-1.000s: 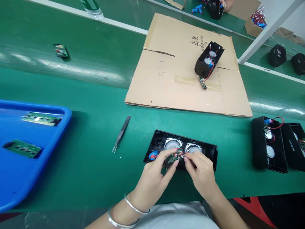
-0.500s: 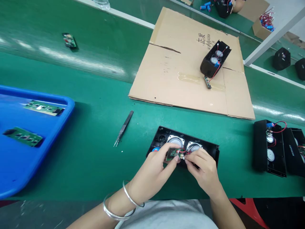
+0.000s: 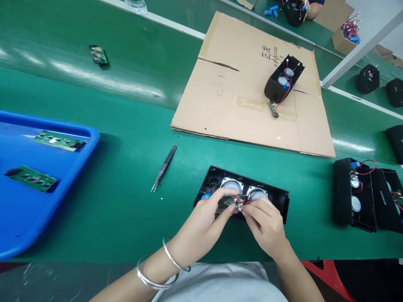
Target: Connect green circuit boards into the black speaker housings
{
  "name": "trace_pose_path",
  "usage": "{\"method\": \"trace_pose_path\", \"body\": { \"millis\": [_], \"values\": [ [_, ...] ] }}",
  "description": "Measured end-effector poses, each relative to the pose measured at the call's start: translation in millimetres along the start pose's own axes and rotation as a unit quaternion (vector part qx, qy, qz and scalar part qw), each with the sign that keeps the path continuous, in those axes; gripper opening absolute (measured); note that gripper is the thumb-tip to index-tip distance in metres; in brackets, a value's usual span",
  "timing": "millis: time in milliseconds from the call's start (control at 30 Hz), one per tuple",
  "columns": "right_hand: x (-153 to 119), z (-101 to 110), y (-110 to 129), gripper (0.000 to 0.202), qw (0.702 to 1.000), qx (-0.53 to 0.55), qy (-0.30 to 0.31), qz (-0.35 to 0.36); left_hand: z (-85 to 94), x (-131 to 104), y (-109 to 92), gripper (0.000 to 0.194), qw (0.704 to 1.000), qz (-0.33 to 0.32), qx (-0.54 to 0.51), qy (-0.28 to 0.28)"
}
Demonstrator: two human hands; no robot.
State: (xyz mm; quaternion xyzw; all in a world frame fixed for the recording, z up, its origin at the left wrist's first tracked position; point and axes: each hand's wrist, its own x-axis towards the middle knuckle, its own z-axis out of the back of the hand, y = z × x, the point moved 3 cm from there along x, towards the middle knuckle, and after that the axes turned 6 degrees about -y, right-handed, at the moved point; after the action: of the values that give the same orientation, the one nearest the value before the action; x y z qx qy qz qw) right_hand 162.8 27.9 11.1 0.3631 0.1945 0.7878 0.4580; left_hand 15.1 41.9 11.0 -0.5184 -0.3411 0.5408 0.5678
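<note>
Nearest, the left forearm carries thin silver metal bangles (image 3: 170, 280). The person's left hand (image 3: 204, 218) is nearly closed, its thumb and fingers pinching a small green rectangular circuit board (image 3: 227, 202) by its edges. The person's right hand (image 3: 267, 219) is also drawn narrow, thumb and forefinger together at the board's right end, pinching thin red wires with a small white plug (image 3: 239, 208); whether the tips grip plug or wire is too small to tell. Both hands work close together, fingertips almost meeting.

The board is held over a long black plastic speaker housing (image 3: 278, 201), open side up on the green tabletop (image 3: 126, 218). In it sit two round silver-grey speaker drivers (image 3: 232, 185), partly covered by the fingers, and a blue cylinder (image 3: 206, 196) beside the left hand.

To the left lie slim black tweezers with silver tips (image 3: 164, 167), then a shallow blue plastic tray (image 3: 90, 144) with two long green circuit boards (image 3: 59, 140) in it. At the right stand two open black speaker housings (image 3: 343, 193).

Farther off, a flat brown cardboard sheet (image 3: 217, 105) bears another open black housing (image 3: 273, 90). At the far edge, a co-worker's hand (image 3: 314, 10) touches a black casing (image 3: 295, 12).
</note>
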Motion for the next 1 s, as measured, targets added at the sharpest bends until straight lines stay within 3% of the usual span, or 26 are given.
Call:
{"method": "trace_pose_path", "body": {
  "millis": [133,533,767,1000],
  "values": [
    [-3,1,-2,0.018,1.000,-0.020,-0.022,-0.008,-0.2,-1,0,0.018,1.000,0.012,-0.014,-0.005],
    [-2,-2,-1,0.015,1.000,-0.028,-0.009,0.011,-0.5,-2,1,0.017,1.000,-0.011,0.015,-0.012],
    [-1,-2,1,0.018,0.994,-0.103,0.013,0.019,-1.3,-5,-1,0.023,0.984,-0.115,0.133,0.006],
    [1,-7,-2,0.035,0.995,-0.104,0.001,-0.015,-5.4,-13,3,0.027,0.942,-0.247,0.225,-0.020]
  ]
}}
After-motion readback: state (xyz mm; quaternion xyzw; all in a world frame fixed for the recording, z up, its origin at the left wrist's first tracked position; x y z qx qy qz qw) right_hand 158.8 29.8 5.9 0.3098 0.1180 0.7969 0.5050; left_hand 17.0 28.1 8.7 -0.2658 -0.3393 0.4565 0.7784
